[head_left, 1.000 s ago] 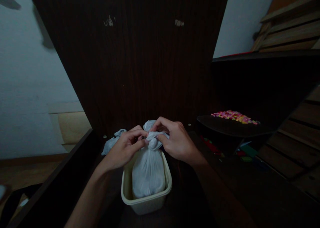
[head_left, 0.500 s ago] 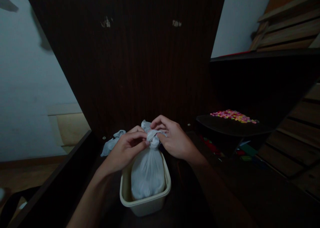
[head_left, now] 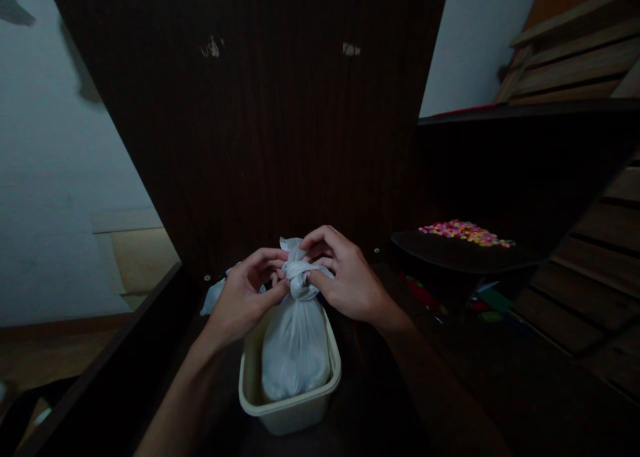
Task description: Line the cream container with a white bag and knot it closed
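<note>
Pinching the one knotted bag by a twisted strip at its neck, the right hand sets its thumb against the plastic and curves its fingers over it. The left hand is partly spread, its thumb and bent fingers meeting the other side of the knot; whether they grip it cannot be told. The whitish bag sits, full and rounded, inside one pale tub, its neck drawn up above the rim. The tub stands on the dark counter. A second bag, bluish white, lies behind the left hand, partly hidden by it.

Behind rises one dark panel with two pale scuffs near its top and two small round fittings low down, one towards each side. To the right, one dark ledge bears a heap of small pink, red and yellow pieces, too many and too small to count. Below it lie green and red items, too dim to number.
</note>
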A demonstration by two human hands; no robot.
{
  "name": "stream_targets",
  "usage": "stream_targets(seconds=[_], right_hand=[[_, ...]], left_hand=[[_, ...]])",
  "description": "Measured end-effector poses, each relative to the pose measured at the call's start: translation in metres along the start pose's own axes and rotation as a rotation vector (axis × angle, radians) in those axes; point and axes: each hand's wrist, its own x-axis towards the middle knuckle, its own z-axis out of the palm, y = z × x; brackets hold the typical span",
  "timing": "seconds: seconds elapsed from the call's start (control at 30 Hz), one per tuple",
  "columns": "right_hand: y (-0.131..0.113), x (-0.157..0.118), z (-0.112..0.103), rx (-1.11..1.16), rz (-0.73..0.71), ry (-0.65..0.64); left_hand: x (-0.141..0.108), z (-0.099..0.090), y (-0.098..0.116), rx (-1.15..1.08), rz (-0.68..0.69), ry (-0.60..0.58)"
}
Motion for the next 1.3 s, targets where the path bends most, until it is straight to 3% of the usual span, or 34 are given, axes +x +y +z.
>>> stream_targets(seconds=[0.2,0.4,0.6,0.7,0.9,1.07,1.3], right_hand=[[-0.0039,0.0014,-0.0008,-0.103,0.010,0.025],[-0.0064,0.0041,-0.0005,-0.225,-0.013,-0.002],[-0.0091,0.0028,0.0031,-0.122,0.073,-0.081],[-0.0094,0.0023,0.0025,-0.093,0.061,-0.048],[-0.0065,0.0022,0.0012,-0.050,0.027,-0.035],[-0.0063,0.0012,0.0016,-0.042,0.010,-0.023],[-0.0072,-0.0006,0.0012,-0.064,0.030,-0.005]], left_hand=[[-0.0011,0.0054,-0.0053,-0.092,-0.018,0.002],[-0.0041,0.0069,-0.0019,-0.275,-0.074,-0.093],[-0.0076,0.0071,0.0030,-0.314,-0.174,-0.211],[-0.0063,0.0044,0.0016,-0.257,-0.151,-0.171],[0.0000,-0.0002,-0.0011,-0.075,0.026,0.054],[-0.0001,0.0007,-0.0002,-0.039,0.004,-0.002],[-0.0011,0.0021,-0.0023,-0.196,-0.063,-0.048]])
